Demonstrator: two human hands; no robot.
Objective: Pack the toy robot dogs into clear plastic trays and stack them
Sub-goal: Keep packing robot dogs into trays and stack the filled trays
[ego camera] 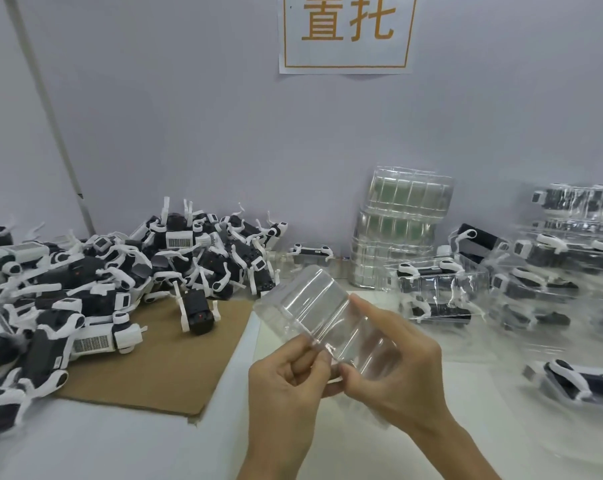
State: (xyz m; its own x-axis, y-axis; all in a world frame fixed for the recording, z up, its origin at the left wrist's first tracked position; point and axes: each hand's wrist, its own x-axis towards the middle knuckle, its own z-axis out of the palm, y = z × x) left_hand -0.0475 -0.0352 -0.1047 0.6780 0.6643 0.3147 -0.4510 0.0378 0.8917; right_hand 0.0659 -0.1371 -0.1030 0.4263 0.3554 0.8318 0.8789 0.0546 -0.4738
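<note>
Both my hands hold one empty clear plastic tray (pixel 310 303) above the white table, tilted away from me. My left hand (pixel 286 386) pinches its near edge between thumb and fingers. My right hand (pixel 393 362) grips its right side, fingers curled round the wall. A big pile of black-and-white toy robot dogs (pixel 96 282) covers the left of the table. One dog (pixel 198 311) stands apart at the pile's near edge. Packed trays with dogs inside (pixel 442 289) are stacked at the right.
A stack of empty clear trays (pixel 400 230) leans against the back wall. A brown cardboard sheet (pixel 161 362) lies under the pile. One loose dog (pixel 310 251) lies by the wall. Another packed dog (pixel 584 381) lies at the right edge. A paper sign (pixel 347 32) hangs above.
</note>
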